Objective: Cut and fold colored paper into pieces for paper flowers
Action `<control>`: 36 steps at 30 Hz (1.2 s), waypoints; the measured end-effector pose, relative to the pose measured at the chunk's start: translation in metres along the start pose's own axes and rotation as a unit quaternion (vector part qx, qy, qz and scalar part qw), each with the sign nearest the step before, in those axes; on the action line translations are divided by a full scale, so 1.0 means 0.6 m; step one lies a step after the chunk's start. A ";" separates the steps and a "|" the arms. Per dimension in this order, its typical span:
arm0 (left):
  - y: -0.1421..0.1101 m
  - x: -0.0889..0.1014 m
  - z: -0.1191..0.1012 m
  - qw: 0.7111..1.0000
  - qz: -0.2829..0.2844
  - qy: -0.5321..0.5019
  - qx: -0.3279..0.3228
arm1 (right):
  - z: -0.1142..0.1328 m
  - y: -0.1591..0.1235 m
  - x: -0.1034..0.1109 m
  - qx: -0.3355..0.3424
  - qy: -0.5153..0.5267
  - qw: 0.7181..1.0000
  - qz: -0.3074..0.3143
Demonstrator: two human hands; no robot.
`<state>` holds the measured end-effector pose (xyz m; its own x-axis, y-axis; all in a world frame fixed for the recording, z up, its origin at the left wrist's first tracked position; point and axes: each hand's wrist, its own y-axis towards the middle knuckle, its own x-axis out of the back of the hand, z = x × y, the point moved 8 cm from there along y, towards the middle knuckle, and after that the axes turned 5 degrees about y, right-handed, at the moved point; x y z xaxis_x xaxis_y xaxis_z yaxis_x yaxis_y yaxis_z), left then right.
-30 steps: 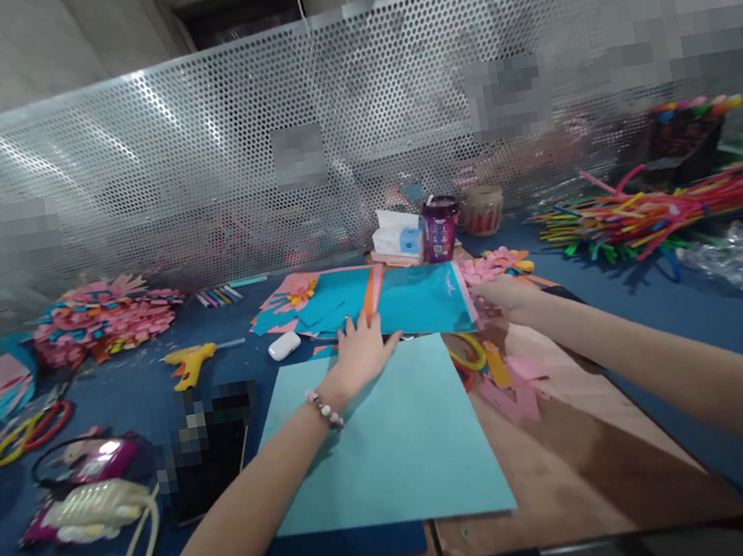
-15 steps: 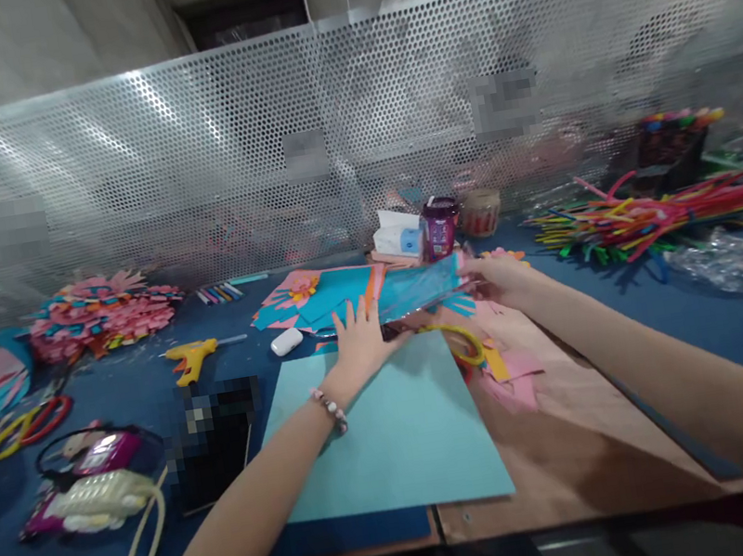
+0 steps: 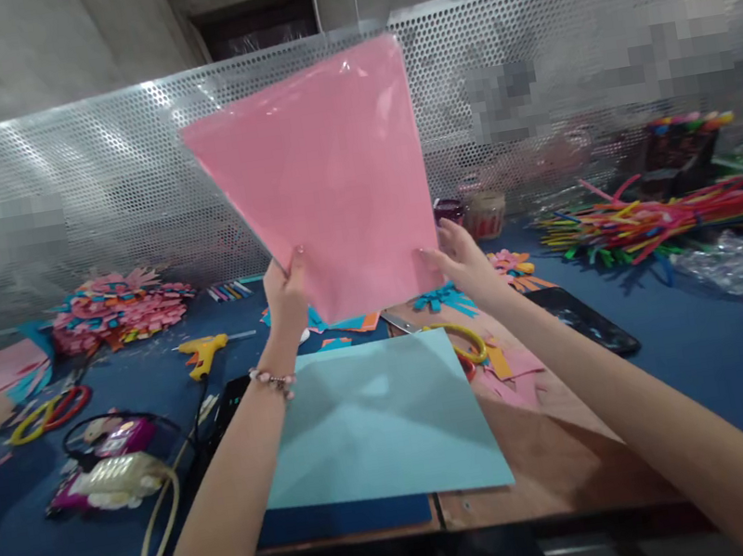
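Observation:
A pack of pink paper (image 3: 333,171) in a clear plastic sleeve stands raised and tilted in front of me. My left hand (image 3: 286,293) grips its lower left edge, thumb on the front and fingers behind. At the lower right edge is my right hand (image 3: 459,262), its thumb against the front and the other fingers curled by the side. Below lies a light blue sheet of paper (image 3: 381,427), flat on the table. Scissors with yellow and red handles (image 3: 462,339) rest beside its upper right corner. Blue and orange paper pieces (image 3: 351,323) are partly hidden behind the pack.
On the left are a yellow glue gun (image 3: 201,350), another pair of scissors (image 3: 47,414), a power strip (image 3: 122,482) and a heap of paper flowers (image 3: 119,309). A black phone (image 3: 586,319) and colourful pipe cleaners (image 3: 658,214) lie right. A perforated metal screen (image 3: 117,187) stands behind.
Both hands have lifted the plastic-sleeved pack off the paper pile and raised it upright, its pink face now toward me. My left hand has gone from lying spread to gripping the edge.

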<state>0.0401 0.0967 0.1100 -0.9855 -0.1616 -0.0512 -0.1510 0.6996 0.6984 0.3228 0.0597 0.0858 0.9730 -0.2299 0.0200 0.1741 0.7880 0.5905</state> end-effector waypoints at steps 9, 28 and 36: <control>-0.064 0.039 0.056 0.996 0.044 -0.040 0.068 | -0.062 -0.100 -0.082 -0.159 0.009 0.980 0.117; -0.069 0.060 0.073 0.992 0.030 -0.030 0.122 | -0.036 -0.096 -0.106 -0.144 0.012 0.981 0.126; -0.032 0.068 0.002 0.976 0.183 0.115 -0.024 | 0.001 0.014 -0.089 0.019 -0.139 0.978 0.157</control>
<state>0.0029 0.0778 0.0937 -0.9285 -0.0628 0.3659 0.2176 0.7066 0.6734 0.2723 0.0784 0.0902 0.8980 -0.1295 0.4205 -0.1386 0.8238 0.5496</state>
